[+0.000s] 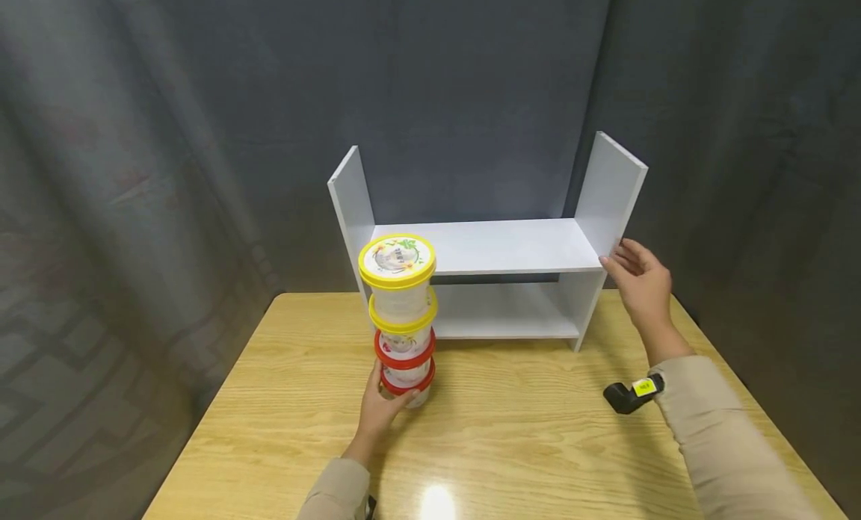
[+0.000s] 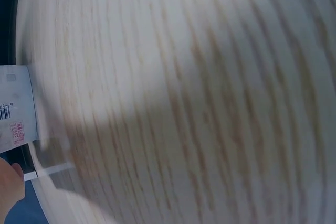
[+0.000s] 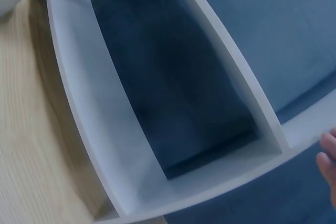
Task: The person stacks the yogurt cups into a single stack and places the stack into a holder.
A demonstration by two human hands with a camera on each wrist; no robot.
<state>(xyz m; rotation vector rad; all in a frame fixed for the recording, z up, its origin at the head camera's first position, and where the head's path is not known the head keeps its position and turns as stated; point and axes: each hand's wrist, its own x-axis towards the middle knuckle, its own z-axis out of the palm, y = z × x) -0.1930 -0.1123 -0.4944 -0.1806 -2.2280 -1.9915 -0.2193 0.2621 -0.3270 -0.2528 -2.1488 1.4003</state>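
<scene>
In the head view, several white tubs are stacked upright, yellow-lidded tubs above red-lidded tubs. My left hand grips the lowest part of the stack, its thumb at the front. A tub with a barcode and my left hand show at the left wrist view's edge. My right hand holds the front edge of the white shelf's right side panel, thumb on the edge, fingers bent along its outer face. In the right wrist view, fingertips appear beside that edge.
The two-level shelf stands at the back of the wooden table, before a dark grey curtain. Its left side panel rises behind the tub stack. A black wrist camera juts from my right sleeve.
</scene>
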